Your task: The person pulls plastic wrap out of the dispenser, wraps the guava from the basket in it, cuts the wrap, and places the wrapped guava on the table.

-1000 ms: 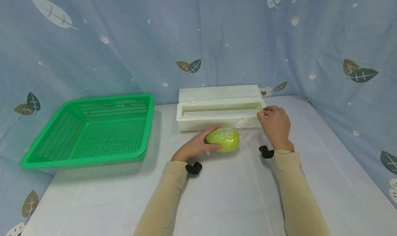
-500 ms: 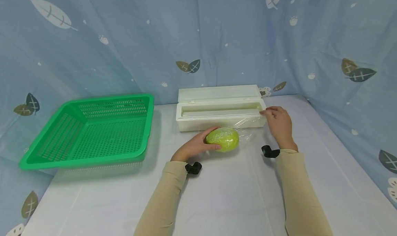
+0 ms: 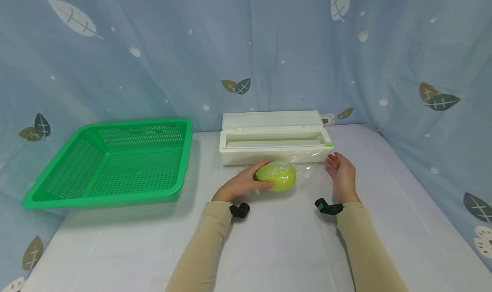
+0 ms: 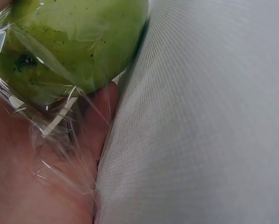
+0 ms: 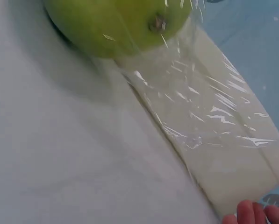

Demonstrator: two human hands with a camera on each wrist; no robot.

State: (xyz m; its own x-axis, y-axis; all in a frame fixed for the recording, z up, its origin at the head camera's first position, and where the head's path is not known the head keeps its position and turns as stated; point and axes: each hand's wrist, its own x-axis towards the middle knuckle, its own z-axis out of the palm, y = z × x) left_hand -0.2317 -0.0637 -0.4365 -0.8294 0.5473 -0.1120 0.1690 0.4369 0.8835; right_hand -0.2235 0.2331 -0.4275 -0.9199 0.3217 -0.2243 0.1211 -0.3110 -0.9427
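Note:
My left hand (image 3: 240,183) grips a green mango (image 3: 278,176) on the table, thumb at the near side and fingers at the far side. Clear cling film (image 4: 60,116) covers the mango and bunches over the palm in the left wrist view. From the mango the film stretches to the front of a white cling film dispenser (image 3: 273,156), whose lid (image 3: 273,119) is up. A bright green cutter slider (image 3: 328,144) sits at the dispenser's right end. Just below that end, my right hand (image 3: 343,176) holds nothing, its fingers loosely bent.
A green plastic basket (image 3: 180,168) stands on the left of the white-covered table (image 3: 284,240). Behind the dispenser hangs a blue leaf-print cloth (image 3: 153,48), which also runs along the right side.
My right hand has left the dispenser's right end and come down towards me, its fingers loosening. The green slider there now shows. My left hand and the mango have stayed in place.

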